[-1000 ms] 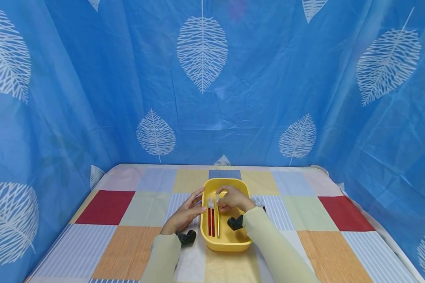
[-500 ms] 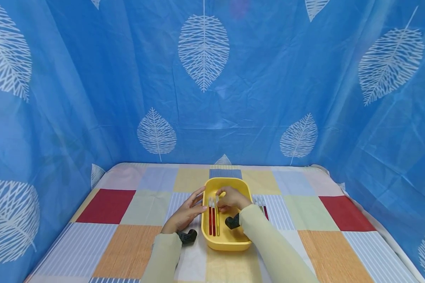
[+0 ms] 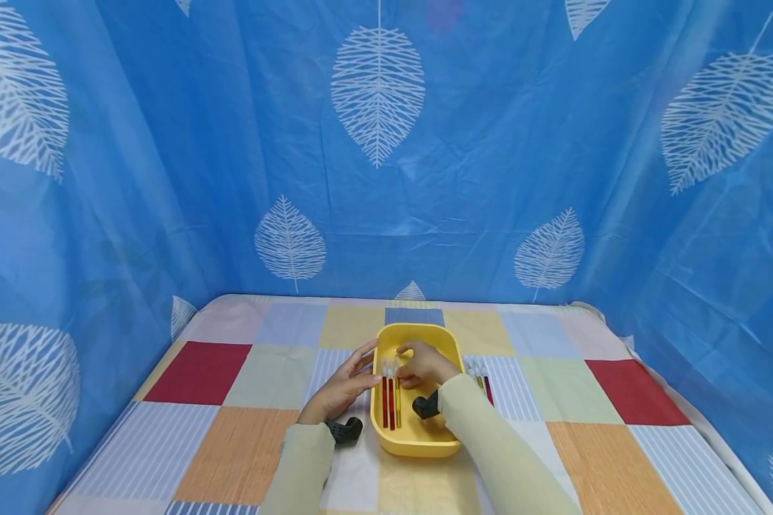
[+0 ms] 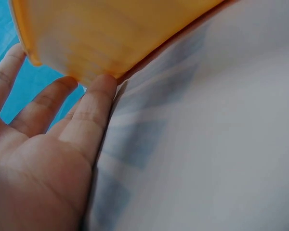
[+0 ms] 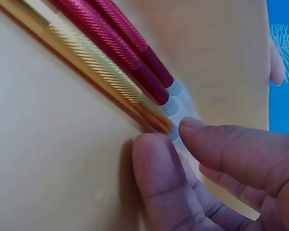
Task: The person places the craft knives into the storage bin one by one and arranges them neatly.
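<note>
The right hand [image 3: 424, 363] is inside a yellow box [image 3: 417, 450], and its thumb and one finger pinch the clear end of a gold pen [image 3: 398, 409]. This pen lies on the floor of the box, its gold body extending from the fingertips toward the person. Directly to the left of these fingers lie two red pens, the nearer red pen [image 3: 391, 409] and the farther red pen [image 3: 384, 408], side by side with the gold one and also with clear ends.

The left hand [image 3: 340, 392] grasps nothing; its fingers are spread and rather straight, and they touch the left side of the box, with the thumb at the rim. To the right of the right hand, just outside the box, more pens [image 3: 488, 390] with clear ends lie on the cloth [image 3: 264, 375], partly hidden by the right sleeve [image 3: 496, 443]. Each wrist carries a black device, the left device [image 3: 346, 430] and the right device [image 3: 426, 405]. Beyond both hands hangs a blue curtain [image 3: 386, 236] with white leaves.
</note>
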Tool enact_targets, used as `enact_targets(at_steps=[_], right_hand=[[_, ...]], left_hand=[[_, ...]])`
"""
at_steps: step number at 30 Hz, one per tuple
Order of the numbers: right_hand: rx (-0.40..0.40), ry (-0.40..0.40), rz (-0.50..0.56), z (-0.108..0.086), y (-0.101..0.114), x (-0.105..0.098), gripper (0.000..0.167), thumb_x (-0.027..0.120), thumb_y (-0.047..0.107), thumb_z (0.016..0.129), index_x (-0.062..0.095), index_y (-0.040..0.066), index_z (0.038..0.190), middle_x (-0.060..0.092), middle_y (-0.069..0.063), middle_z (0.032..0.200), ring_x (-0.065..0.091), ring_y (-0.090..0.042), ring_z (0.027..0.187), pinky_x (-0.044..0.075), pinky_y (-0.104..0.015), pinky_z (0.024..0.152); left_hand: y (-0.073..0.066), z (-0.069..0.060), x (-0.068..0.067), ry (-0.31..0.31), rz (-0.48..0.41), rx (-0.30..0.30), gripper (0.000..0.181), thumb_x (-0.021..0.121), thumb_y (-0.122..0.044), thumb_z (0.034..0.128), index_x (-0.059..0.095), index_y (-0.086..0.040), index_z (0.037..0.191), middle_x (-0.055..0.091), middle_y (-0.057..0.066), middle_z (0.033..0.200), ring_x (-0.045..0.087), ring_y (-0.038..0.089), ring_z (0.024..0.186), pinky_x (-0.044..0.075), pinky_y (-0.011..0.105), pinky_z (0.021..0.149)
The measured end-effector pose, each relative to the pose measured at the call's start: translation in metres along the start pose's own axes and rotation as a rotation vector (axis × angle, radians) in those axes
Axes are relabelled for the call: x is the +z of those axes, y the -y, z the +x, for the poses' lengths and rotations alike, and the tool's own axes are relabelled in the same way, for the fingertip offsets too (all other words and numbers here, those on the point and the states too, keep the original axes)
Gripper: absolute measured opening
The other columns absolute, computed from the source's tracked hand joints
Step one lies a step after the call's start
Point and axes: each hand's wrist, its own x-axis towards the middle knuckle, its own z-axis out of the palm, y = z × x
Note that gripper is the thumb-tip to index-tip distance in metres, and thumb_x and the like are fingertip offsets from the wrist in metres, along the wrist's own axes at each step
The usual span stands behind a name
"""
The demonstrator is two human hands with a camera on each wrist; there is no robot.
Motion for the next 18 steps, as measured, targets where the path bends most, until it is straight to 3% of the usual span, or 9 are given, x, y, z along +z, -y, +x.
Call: enact_targets(at_steps=[5,10,18], right_hand=[[-0.008,-0.004,-0.01,-0.004,0.002,-0.005,0.058,0.073,-0.004,0.099,0.049,-0.008,0.152,0.07,-0.017,0.088,0.067,-0.016,0.062,0.066,-0.031,0.066],[-0.058,0.009,-0.061,-0.009,0.006,-0.013,0.052,0.072,0.003,0.1,0.055,-0.006,0.148,0.07,-0.014,0.082,0.069,-0.018,0.063,0.066,-0.034,0.067],[-0.232,0.159,-0.097,-0.016,0.004,-0.027,0.042,0.068,0.002,0.101,0.062,-0.008,0.141,0.07,-0.013,0.098,0.072,-0.025,0.083,0.067,-0.042,0.08]], left_hand=[[0.0,0.001,0.001,-0.015,0.008,-0.007,0.085,0.062,-0.005,0.106,0.013,-0.009,0.175,0.009,0.028,0.178,0.018,0.048,0.163,0.026,0.06,0.129],[0.0,0.001,0.002,-0.027,0.003,-0.021,0.084,0.06,-0.003,0.1059,0.014,-0.01,0.175,0.011,0.027,0.178,0.018,0.048,0.163,0.026,0.06,0.129],[-0.001,0.0,0.002,-0.033,-0.003,-0.032,0.085,0.061,-0.003,0.1054,0.013,-0.011,0.175,0.01,0.026,0.178,0.017,0.047,0.163,0.024,0.061,0.13]])
